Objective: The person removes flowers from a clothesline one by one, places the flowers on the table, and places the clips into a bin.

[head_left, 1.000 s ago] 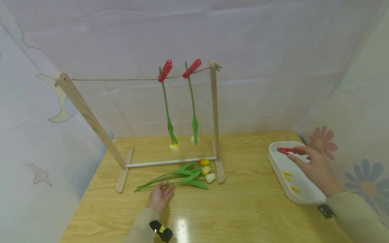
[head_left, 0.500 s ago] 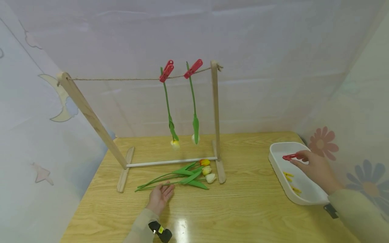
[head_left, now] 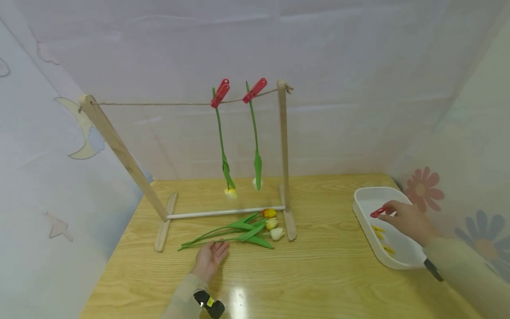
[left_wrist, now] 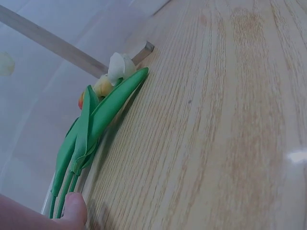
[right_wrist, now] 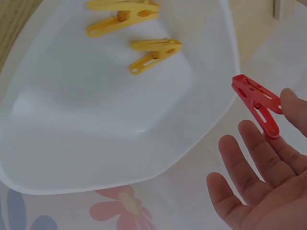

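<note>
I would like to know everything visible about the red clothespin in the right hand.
The red clothespin looks like glossy plastic, with two slotted arms that meet at a narrow gripping end and spread apart at the handles. The right hand pinches the handles, its thumb on one arm and a finger against the other. The gripping end points away from the palm. In the head view it appears over the white tray, tilted; nothing is clipped in it.

"What's being worn here?"

"A beige left sleeve [head_left: 183, 294] and a matching right sleeve [head_left: 462, 268]."

"Anything else?"

"A black left wrist unit [head_left: 215, 309] with a small yellow patch [head_left: 210, 302], and a dark right wrist unit [head_left: 433, 270]."
</note>
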The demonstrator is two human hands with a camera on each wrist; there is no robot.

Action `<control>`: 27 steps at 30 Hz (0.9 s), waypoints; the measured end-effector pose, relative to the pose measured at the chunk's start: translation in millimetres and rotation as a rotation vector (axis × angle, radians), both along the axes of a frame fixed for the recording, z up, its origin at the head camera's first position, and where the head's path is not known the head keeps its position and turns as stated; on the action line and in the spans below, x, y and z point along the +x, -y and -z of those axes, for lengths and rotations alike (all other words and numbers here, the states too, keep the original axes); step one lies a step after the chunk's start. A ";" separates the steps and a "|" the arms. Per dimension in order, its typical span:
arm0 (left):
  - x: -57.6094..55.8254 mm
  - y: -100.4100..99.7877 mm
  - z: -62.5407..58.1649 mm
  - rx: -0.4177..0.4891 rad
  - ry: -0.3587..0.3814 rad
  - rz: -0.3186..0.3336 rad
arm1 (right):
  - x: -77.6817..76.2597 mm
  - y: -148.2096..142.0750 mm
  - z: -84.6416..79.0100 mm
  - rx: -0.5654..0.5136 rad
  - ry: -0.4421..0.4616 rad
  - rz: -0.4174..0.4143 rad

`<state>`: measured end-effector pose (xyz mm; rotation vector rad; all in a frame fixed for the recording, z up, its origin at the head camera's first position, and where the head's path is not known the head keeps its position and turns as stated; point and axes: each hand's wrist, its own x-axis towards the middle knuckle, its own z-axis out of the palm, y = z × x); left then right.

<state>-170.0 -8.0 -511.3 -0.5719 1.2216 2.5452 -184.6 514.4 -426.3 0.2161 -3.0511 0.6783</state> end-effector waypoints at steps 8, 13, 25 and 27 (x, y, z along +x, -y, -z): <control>2.4 1.5 -2.6 0.001 0.005 0.002 | -14.3 -7.8 16.2 0.066 -0.006 -0.032; 1.9 3.0 -4.2 -0.031 -0.005 0.031 | -18.8 -13.2 23.3 0.096 0.037 -0.040; 0.8 7.3 -4.1 -0.089 -0.017 0.060 | -27.4 -31.0 43.3 0.125 0.150 -0.034; 2.0 8.3 -3.5 -0.090 -0.018 0.060 | -28.3 -33.6 44.8 0.137 0.199 -0.035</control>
